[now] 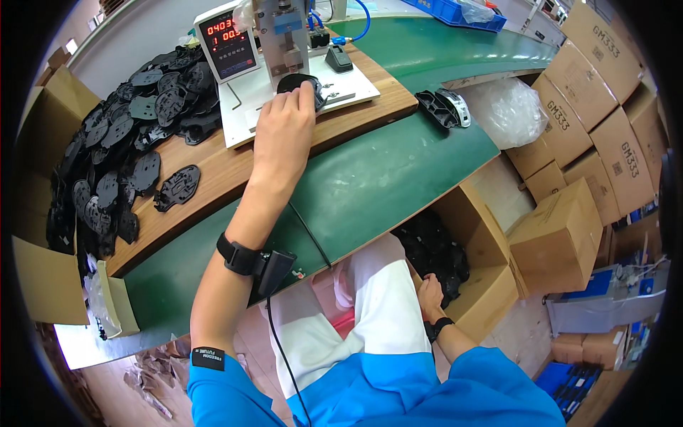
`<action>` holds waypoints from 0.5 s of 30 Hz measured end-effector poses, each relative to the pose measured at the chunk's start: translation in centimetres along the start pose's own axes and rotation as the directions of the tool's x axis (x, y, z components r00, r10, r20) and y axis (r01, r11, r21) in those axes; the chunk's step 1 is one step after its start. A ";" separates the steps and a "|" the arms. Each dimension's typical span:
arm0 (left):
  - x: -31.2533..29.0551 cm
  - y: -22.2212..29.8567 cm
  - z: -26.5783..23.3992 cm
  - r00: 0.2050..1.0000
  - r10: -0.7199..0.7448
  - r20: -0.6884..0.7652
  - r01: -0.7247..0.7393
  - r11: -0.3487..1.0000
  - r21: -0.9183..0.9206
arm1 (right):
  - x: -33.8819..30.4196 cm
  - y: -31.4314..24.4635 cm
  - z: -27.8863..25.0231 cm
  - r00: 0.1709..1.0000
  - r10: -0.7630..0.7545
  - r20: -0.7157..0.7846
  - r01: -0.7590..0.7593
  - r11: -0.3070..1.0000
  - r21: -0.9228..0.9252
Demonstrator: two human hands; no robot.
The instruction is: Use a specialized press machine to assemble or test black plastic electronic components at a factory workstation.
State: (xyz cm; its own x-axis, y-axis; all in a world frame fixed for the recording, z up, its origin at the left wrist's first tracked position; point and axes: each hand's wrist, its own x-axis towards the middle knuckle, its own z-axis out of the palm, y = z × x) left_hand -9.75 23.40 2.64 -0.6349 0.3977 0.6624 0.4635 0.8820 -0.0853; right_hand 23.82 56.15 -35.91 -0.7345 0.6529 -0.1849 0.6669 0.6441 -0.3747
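Note:
At the bench press point(283, 43), my left hand point(286, 128) is closed on a black plastic shell part point(318, 91). The part lies on the white base plate point(245, 127) beneath the press head, and my fingers partly cover it. Low on the right, my right hand point(430, 297) reaches into an open carton point(491, 302) beside my leg. Its fingers look curled against black plastic parts point(435, 249) in there; whether it grips one is hidden.
A large heap of black shell parts point(142, 107) covers the bench's left end, with one loose part point(178, 187) nearer me. A black-and-silver piece point(444, 109) and a clear plastic bag point(506, 110) lie to the right. Stacked cartons point(583, 92) stand beyond. A display box point(228, 43) adjoins the press.

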 end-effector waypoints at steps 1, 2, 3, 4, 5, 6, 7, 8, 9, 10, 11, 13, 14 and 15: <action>-0.2 0.1 0.4 0.998 0.024 -0.050 -0.023 0.999 0.035 | 0.0 0.0 -0.1 1.000 0.007 0.017 -0.007 1.000 0.007; -0.6 0.2 1.1 0.994 0.050 -0.099 -0.043 0.997 0.071 | -0.1 0.0 -0.2 0.999 0.014 0.034 -0.014 1.000 0.014; -0.5 0.2 1.0 0.986 0.076 -0.151 -0.060 0.992 0.110 | 0.0 0.1 -0.2 0.999 0.017 0.048 -0.018 1.000 0.022; -0.4 0.0 0.8 0.989 0.074 -0.128 -0.062 0.994 0.095 | 0.2 0.2 -0.2 0.999 0.011 0.049 -0.013 0.999 0.048; -0.1 -0.3 0.7 0.992 0.072 -0.104 -0.064 0.995 0.080 | 0.4 0.2 -0.1 0.999 0.004 0.050 -0.008 0.997 0.073; -0.2 -0.4 0.4 0.995 0.071 -0.075 -0.066 0.996 0.060 | 0.1 0.3 -0.3 0.998 0.003 0.055 -0.008 0.996 0.094; -0.3 -0.3 0.2 0.996 0.067 -0.056 -0.063 0.996 0.059 | 0.0 0.4 -0.6 0.999 -0.037 0.008 0.035 0.987 0.154; -0.4 0.0 0.1 0.997 0.063 -0.037 -0.061 0.996 0.057 | 0.0 0.5 -0.9 0.996 -0.073 -0.042 0.080 0.974 0.211; -0.1 -0.1 -0.1 0.998 0.055 -0.030 -0.053 0.997 0.062 | 1.0 -0.2 -1.7 0.988 -0.118 -0.101 0.141 0.953 0.267; 0.3 -0.3 0.0 0.998 0.051 -0.022 -0.050 0.998 0.034 | 2.1 -1.0 -2.7 0.974 -0.155 -0.166 0.202 0.927 0.317; 0.1 -0.5 0.2 0.999 0.045 -0.003 -0.045 0.999 0.012 | 2.1 -3.3 -4.8 0.945 -0.222 -0.241 0.305 0.863 0.403; -0.5 -0.8 0.4 0.999 0.024 0.024 -0.023 0.999 -0.030 | 0.7 -10.8 -11.6 0.848 -0.404 -0.342 0.526 0.711 0.466; -0.6 -0.9 0.3 1.000 0.010 0.026 -0.009 0.999 -0.050 | 0.0 -14.6 -15.1 0.782 -0.476 -0.402 0.622 0.616 0.482; -0.6 -0.9 0.4 1.000 0.000 0.025 0.002 0.997 -0.072 | -0.6 -17.9 -18.1 0.701 -0.564 -0.437 0.713 0.531 0.458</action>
State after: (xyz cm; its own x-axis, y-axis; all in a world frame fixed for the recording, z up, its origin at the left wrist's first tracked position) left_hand -10.03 22.43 2.04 -0.6499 0.4039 0.6438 0.5059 0.8621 -0.0301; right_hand 14.61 51.42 -12.68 -0.8356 0.2688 0.4790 -0.2270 0.6252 -0.7468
